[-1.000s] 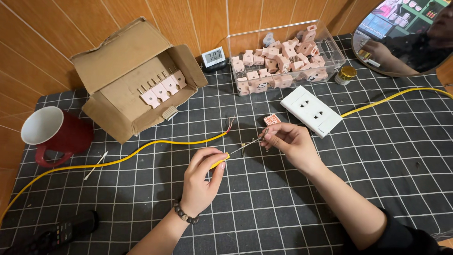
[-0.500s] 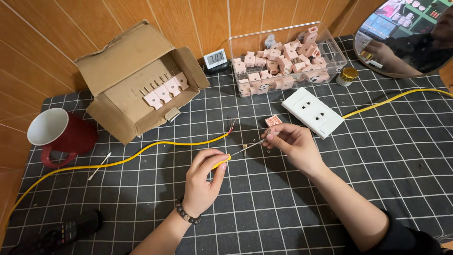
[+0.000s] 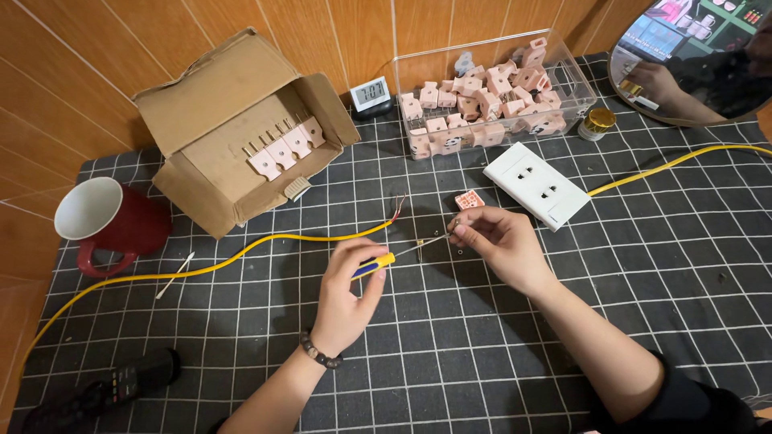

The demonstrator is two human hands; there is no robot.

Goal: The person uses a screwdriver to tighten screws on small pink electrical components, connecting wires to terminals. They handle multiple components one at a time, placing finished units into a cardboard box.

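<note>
My left hand (image 3: 347,285) grips the yellow-and-blue handle of a small screwdriver (image 3: 378,263), whose thin shaft points right toward my right hand (image 3: 494,241). That hand pinches a tiny metal part (image 3: 455,224) at the screwdriver's tip. A small pink plug piece (image 3: 469,199) lies on the mat just above my right fingers. A yellow cable (image 3: 265,245) with bared wire ends (image 3: 397,205) lies above my left hand.
An open cardboard box (image 3: 233,133) holds pink plugs. A clear bin (image 3: 498,88) contains several more. Also here: a white wall socket (image 3: 537,184) on another yellow cable, a red mug (image 3: 108,221), a small digital clock (image 3: 371,95), a round mirror (image 3: 691,60), a remote (image 3: 104,386).
The camera view has shifted slightly. Both hands stay in nearly the same place, screwdriver tip still at the pinched part.
</note>
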